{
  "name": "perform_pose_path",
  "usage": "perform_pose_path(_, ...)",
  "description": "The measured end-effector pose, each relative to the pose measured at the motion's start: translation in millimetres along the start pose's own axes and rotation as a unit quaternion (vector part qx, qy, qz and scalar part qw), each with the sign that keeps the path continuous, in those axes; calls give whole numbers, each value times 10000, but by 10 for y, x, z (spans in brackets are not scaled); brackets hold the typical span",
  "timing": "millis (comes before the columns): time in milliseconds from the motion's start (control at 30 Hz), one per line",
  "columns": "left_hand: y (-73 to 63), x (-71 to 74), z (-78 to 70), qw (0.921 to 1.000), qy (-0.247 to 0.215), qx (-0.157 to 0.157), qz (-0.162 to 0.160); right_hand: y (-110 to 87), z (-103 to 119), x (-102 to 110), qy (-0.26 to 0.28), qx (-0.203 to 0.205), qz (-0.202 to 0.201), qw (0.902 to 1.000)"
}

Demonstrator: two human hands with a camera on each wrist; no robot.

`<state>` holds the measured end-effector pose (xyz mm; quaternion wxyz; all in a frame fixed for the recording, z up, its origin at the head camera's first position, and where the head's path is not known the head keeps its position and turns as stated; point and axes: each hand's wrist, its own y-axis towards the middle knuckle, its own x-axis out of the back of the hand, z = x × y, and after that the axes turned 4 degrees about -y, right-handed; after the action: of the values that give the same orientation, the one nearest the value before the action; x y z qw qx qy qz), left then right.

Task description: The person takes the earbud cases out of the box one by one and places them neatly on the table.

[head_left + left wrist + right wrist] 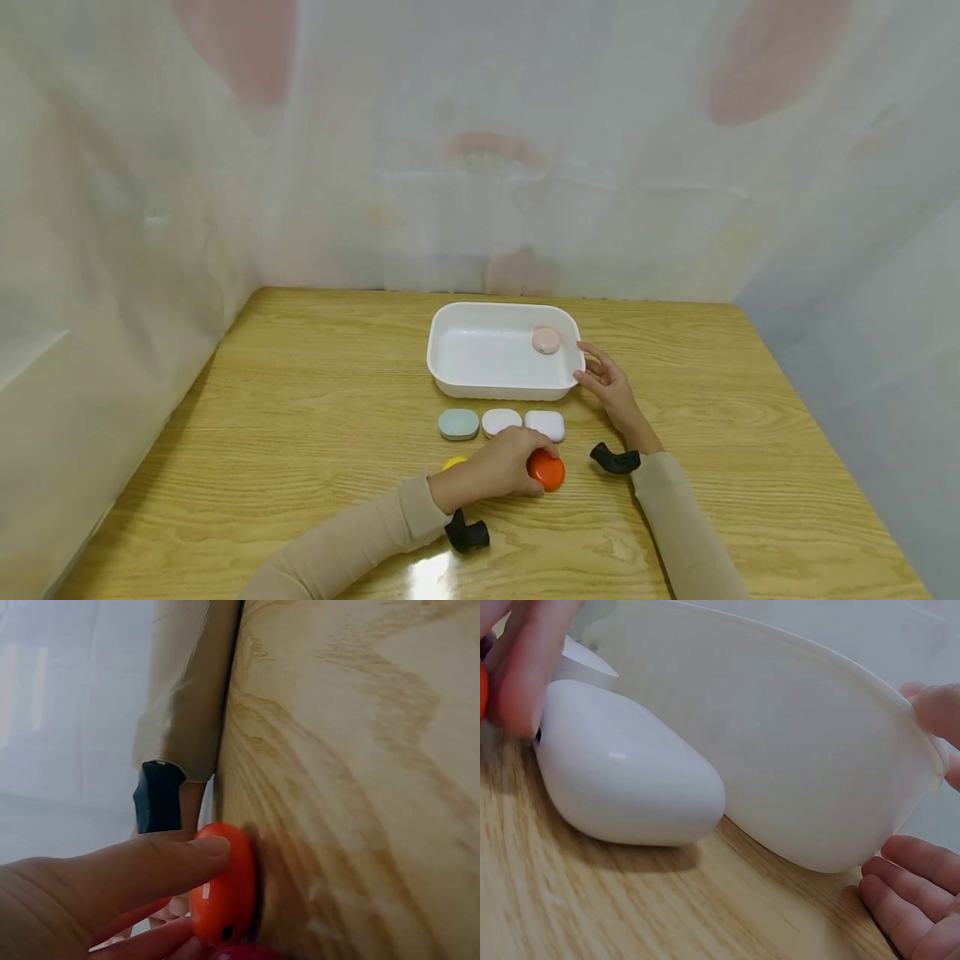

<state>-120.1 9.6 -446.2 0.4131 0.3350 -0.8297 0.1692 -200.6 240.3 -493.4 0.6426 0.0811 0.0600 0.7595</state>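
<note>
My left hand point(498, 464) grips a round orange earbud case point(547, 471) low over the table, thumb on one side and fingers on the other. A small dark port shows on the case's edge in the left wrist view. My right hand point(611, 387) holds the right end of a white tray point(505, 392), with a digit over its rim and other fingers against the outer wall. Inside the tray, at the right, lies a pale pink case point(546, 340). In front of it stand a green case point(458, 424), a whitish case point(501, 422) and a white case point(545, 425).
A yellow thing point(453, 462) is mostly hidden behind my left wrist. Part of a magenta thing point(247, 952) shows beside the orange case in the left wrist view. The wooden table point(322, 375) ends at pale sheeting point(352, 208) at the back and sides.
</note>
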Motion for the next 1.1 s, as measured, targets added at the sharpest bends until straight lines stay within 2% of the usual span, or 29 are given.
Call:
perform_pose_path(100, 2, 36, -10, 10000, 52, 52, -39, -2, -4, -2, 18, 32, 11, 10000)
perform_pose_path(233, 6, 123, -32, 9999, -115, 121, -36, -2, -12, -3, 70, 138, 87, 9998)
perform_pose_path(433, 37, 328, -43, 9969, -784, 83, -77, -4, -19, 2, 34, 161, 103, 9998)
perform_pose_path(533, 68, 438, -21, 9917, -1273, -11, -192, -3, -19, 10, -55, 123, 118, 9998)
perform_pose_path(633, 108, 548, -6, 9886, -1456, -72, -364, 0, -16, 16, -40, 155, 152, 9998)
perform_pose_path(833, 211, 709, 11, 9845, -1560, -128, -794, -1, -14, 11, -5, 224, 164, 9996)
perform_pose_path(967, 316, 741, 77, 9823, -1559, -144, -1031, -5, -12, 6, -21, 203, 138, 9997)
perform_pose_path(1100, 433, 746, 170, 9805, -1558, -4, -1197, -12, -17, 4, 16, 200, 137, 9997)
